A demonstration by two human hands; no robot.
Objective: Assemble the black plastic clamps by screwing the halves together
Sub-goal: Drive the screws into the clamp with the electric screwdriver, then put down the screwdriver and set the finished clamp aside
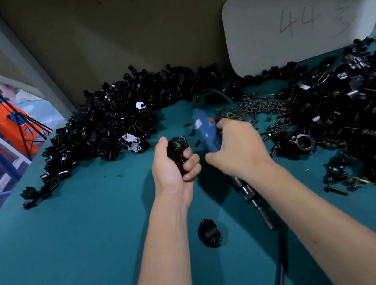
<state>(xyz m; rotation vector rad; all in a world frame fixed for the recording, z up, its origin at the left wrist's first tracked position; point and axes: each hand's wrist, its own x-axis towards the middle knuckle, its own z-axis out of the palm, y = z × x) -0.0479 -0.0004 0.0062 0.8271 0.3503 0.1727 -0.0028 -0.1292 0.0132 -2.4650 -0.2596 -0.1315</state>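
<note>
Nearest, a loose clamp half (209, 233) lying on the green table (73, 232). Beyond, left hand (173, 166) fingers curled around a black clamp (178, 151); right hand (237, 149) gripping a blue electric screwdriver (207, 129). Farther, screws (257, 107) between heaps of clamp parts (111, 127).

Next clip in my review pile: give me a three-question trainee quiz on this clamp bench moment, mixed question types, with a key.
1. True or false: the left hand holds a black clamp.
2. Which tool does the right hand grip?
A. a hammer
B. the blue electric screwdriver
C. pliers
3. Fill in: the lone clamp half lies on the green table, between the two ______.

Key:
1. True; its fingers curl round the clamp.
2. B; the bit end points toward the person.
3. Forearms.
</note>
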